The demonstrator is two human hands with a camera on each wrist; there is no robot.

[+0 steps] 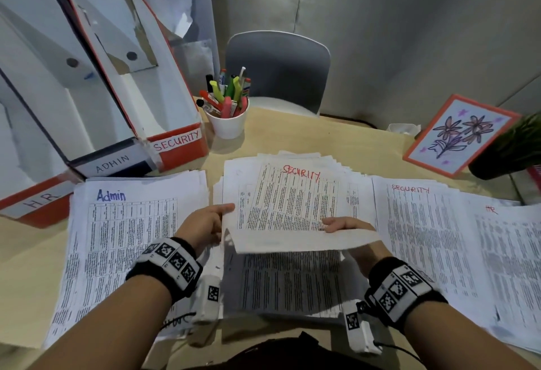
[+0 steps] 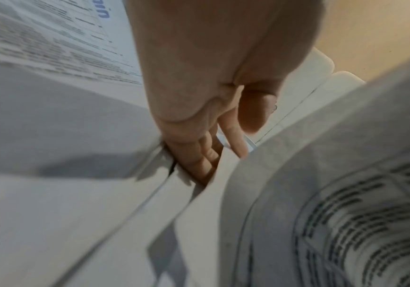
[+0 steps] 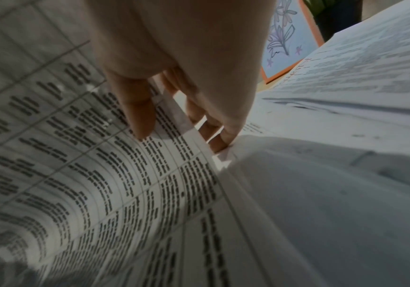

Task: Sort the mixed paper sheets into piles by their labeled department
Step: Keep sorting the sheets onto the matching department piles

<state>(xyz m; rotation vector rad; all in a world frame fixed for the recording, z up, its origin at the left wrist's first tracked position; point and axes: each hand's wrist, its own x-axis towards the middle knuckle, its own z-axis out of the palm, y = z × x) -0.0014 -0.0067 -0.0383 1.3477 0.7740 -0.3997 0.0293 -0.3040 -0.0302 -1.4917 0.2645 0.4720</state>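
Both hands, left hand (image 1: 205, 223) and right hand (image 1: 345, 224), are pinching a SECURITY sheet (image 1: 292, 205) off the mixed stack (image 1: 292, 282) under them, with 3 piles flanking and probably lots remaining.

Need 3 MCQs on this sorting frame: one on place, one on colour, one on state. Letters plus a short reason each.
1. Where does the Admin pile lie?
A. at the person's left, in front of the file boxes
B. at the far right, by the flower picture
C. inside the cup

2. What colour is the word SECURITY on the lifted sheet?
A. blue
B. green
C. red

3. How is the lifted sheet held?
A. flat on the table, untouched
B. by both hands, its near edge raised
C. by the left hand alone, crumpled

Answers:
1. A: the head view shows the pile headed Admin on the left, just before the file boxes.
2. C: the handwritten heading is red.
3. B: the left hand grips its left edge and the right hand pinches its right part, while the near edge curls up above the centre stack.
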